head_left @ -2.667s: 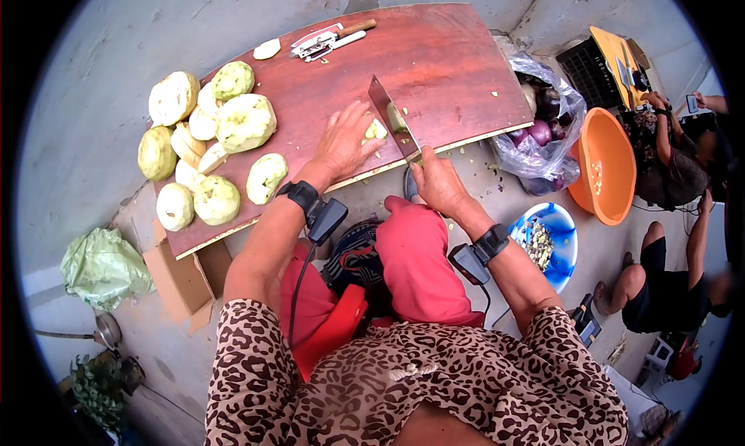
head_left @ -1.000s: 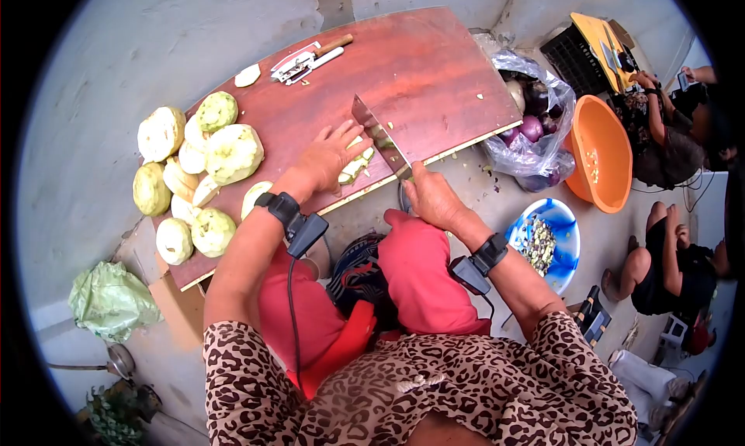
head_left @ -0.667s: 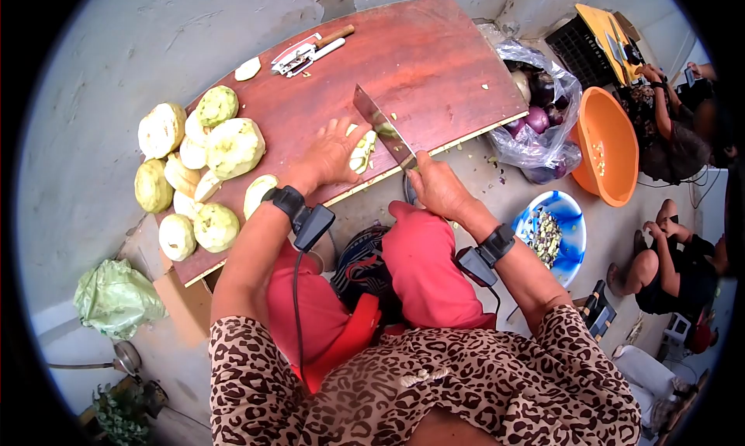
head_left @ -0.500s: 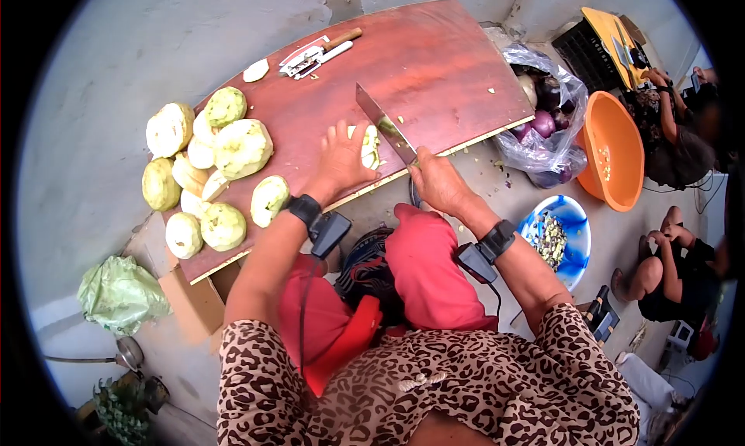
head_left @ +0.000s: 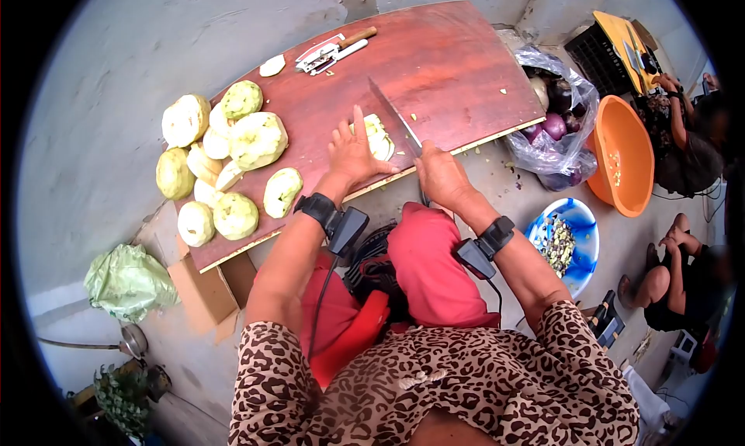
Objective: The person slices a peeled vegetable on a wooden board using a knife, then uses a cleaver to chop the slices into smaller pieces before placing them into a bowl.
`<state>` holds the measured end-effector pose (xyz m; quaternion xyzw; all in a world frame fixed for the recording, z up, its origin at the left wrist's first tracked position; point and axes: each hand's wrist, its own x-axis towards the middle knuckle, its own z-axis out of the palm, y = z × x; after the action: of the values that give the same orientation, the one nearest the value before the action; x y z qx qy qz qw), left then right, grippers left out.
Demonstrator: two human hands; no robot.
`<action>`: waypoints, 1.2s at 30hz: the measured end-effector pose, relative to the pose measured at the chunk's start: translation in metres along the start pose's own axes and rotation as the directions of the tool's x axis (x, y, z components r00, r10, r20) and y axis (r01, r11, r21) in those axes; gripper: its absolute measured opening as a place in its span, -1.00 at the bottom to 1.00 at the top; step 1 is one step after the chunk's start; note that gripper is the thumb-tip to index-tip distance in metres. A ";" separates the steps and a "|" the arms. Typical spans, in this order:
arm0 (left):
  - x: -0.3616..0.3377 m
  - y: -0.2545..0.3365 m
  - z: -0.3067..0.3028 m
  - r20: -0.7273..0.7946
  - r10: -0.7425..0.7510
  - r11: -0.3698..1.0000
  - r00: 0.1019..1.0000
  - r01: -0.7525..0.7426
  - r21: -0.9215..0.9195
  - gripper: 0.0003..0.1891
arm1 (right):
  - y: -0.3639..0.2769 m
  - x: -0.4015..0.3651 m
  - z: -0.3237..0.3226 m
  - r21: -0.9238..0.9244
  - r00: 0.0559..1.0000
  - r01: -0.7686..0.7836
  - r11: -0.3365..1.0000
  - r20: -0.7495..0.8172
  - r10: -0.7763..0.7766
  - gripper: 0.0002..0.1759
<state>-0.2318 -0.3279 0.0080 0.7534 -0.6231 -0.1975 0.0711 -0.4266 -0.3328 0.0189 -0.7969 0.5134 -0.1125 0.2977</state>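
Note:
My right hand point(head_left: 444, 176) is wrapped round the handle of a knife point(head_left: 394, 114), whose blade points up and left over the red board point(head_left: 434, 58). My left hand point(head_left: 353, 152) has its fingers spread, with the thumb stretched along the near side of a cut pale vegetable piece point(head_left: 378, 138). That piece lies between the left hand and the blade. Left of my left hand is a peeled slice point(head_left: 282, 192), and beyond it several peeled pale green vegetables point(head_left: 258, 140) are piled at the board's left end.
A peeler and small knife point(head_left: 334, 54) lie at the board's far edge. To the right are a plastic bag of purple vegetables point(head_left: 552, 126), an orange basin point(head_left: 623, 155) and a blue-white bowl point(head_left: 587, 248). Other people point(head_left: 675, 279) sit at far right. A cardboard box point(head_left: 203, 295) stands below left.
The view has shifted, so the board appears slightly to the right. My left hand's fingers have spread away from the cut piece, and the knife blade has turned more edge-on.

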 end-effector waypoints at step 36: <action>0.004 -0.044 -0.002 -0.288 0.332 0.907 0.898 -0.388 -0.163 -0.80 | -0.013 -0.002 0.006 -0.054 1.000 -0.017 0.998 -0.012 0.016 -0.78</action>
<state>-0.1900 -0.3227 -0.0068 0.6310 -0.7128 -0.1495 0.2671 -0.4147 -0.3255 0.0220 -0.7997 0.5245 -0.1006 0.2743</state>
